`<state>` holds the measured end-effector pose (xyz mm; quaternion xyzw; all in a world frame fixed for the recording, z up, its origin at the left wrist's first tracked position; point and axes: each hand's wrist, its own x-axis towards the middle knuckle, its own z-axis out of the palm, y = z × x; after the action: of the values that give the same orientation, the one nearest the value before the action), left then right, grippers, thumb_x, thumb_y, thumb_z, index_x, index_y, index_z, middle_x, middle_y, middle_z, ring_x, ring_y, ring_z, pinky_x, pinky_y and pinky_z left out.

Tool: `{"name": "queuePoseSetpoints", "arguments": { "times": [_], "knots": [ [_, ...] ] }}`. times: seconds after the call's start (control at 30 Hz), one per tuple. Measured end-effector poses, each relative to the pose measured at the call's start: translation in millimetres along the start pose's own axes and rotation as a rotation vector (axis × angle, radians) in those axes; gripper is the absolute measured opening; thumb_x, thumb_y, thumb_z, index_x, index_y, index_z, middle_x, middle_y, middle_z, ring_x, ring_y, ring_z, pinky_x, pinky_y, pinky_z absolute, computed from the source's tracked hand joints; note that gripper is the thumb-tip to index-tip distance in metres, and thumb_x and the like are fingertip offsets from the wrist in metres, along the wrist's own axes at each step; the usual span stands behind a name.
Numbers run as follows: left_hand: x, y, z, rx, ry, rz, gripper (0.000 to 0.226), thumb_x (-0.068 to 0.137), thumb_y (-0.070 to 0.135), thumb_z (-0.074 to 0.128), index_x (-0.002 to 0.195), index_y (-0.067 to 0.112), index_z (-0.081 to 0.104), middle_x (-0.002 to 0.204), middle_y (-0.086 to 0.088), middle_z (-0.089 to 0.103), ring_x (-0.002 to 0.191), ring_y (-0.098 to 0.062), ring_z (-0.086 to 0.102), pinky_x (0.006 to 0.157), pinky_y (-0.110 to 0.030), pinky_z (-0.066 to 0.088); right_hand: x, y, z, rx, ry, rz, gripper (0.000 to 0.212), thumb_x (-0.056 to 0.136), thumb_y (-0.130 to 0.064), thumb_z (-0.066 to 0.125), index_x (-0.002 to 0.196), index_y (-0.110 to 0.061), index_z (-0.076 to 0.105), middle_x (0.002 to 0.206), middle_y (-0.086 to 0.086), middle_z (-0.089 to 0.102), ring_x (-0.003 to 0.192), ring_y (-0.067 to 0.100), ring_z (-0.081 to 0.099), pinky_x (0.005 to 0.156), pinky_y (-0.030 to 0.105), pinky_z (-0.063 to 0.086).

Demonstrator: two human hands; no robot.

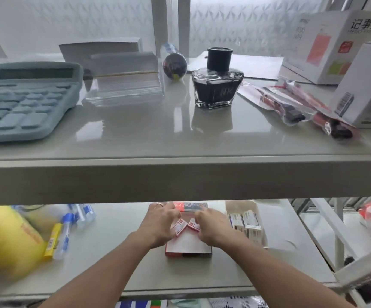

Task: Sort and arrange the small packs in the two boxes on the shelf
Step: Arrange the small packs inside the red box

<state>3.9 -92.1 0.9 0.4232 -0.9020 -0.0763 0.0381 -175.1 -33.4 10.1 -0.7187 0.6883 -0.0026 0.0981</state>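
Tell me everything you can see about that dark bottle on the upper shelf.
The ink bottle is squat, faceted clear glass, filled almost to the shoulder with near-black liquid, topped by a black round cap. It stands upright near the middle of the glossy upper shelf, which mirrors it. Nothing touches it. Faint lettering shows on its front.

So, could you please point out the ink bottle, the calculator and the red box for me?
ink bottle [217, 90]: head view, on the dark glass body.
calculator [22, 103]: head view, on the keypad.
red box [187, 246]: head view, on the bare white inner floor near its front edge.
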Motion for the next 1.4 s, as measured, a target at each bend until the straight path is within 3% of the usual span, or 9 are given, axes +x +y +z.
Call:
{"name": "queuePoseSetpoints", "arguments": {
  "times": [0.23,0.37,0.43,0.6,0.7,0.9,1.4],
  "knots": [
    [7.5,4.0,3.6,0.056,-0.121,0.093,0.044,0.078,0.025,0.065,0.122,0.030,0.061,0.125,0.009,0.062,0.130,-0.024,0.039,0.110,-0.040,0.021,1.9,-2.8,6.8,-0.034,0.020,0.032,0.014,0.080,-0.006,0.058,0.091,-0.012,0.063,0.099,0.010,0.069,0.093,0.032,0.065,0.068,0.036,0.047],
    [8.4,-1.6,5.2,0.068,-0.132,0.107,0.043,0.074,0.033,0.067,0.117,0.030,0.062,0.118,0.010,0.064,0.124,-0.023,0.043,0.107,-0.042,0.032,-1.8,-4.4,4.6,-0.021,0.005,0.043,0.006,0.080,-0.018,0.060,0.085,-0.016,0.057,0.095,0.009,0.069,0.087,0.030,0.064,0.063,0.032,0.040],
    [8.1,-2.9,6.2,0.087,-0.136,0.112,0.045,0.073,0.040,0.066,0.116,0.029,0.061,0.114,0.007,0.063,0.121,-0.024,0.045,0.105,-0.043,0.037,-4.1,-4.7,3.6,-0.009,-0.003,0.047,0.013,0.081,-0.027,0.062,0.083,-0.015,0.057,0.092,0.008,0.069,0.081,0.028,0.060,0.061,0.031,0.039],
    [7.9,-2.9,7.9,0.104,-0.145,0.109,0.050,0.068,0.046,0.064,0.114,0.028,0.061,0.113,0.007,0.064,0.126,-0.024,0.039,0.109,-0.044,0.023,-3.5,-1.1,6.6,0.002,0.004,-0.036,0.037,0.077,-0.021,0.069,0.112,-0.014,0.059,0.113,0.006,0.058,0.106,0.026,0.052,0.079,0.034,0.046],
    [7.8,-1.2,6.4,0.081,-0.143,0.097,0.050,0.068,0.044,0.064,0.115,0.027,0.060,0.112,0.007,0.065,0.126,-0.024,0.039,0.109,-0.045,0.021,-2.5,-1.0,9.3,0.009,0.009,-0.065,0.033,0.079,-0.019,0.069,0.111,-0.016,0.060,0.116,0.005,0.060,0.108,0.026,0.052,0.087,0.036,0.049],
    [5.7,3.7,5.5,0.034,-0.145,0.077,0.054,0.070,0.044,0.066,0.120,0.027,0.056,0.117,0.005,0.064,0.128,-0.024,0.037,0.110,-0.047,0.017,-6.1,-3.7,9.7,0.032,0.025,-0.029,0.037,0.076,-0.038,0.072,0.102,-0.015,0.060,0.106,0.005,0.062,0.097,0.024,0.051,0.081,0.036,0.047],
    [4.8,6.9,4.8,-0.013,-0.119,0.085,0.059,0.072,0.047,0.068,0.125,0.028,0.053,0.120,0.002,0.064,0.130,-0.025,0.039,0.111,-0.045,0.018,-6.7,-9.0,8.7,0.092,0.038,-0.006,0.037,0.077,-0.038,0.073,0.102,-0.013,0.060,0.106,0.007,0.059,0.096,0.025,0.051,0.078,0.034,0.045]
  ]
}}
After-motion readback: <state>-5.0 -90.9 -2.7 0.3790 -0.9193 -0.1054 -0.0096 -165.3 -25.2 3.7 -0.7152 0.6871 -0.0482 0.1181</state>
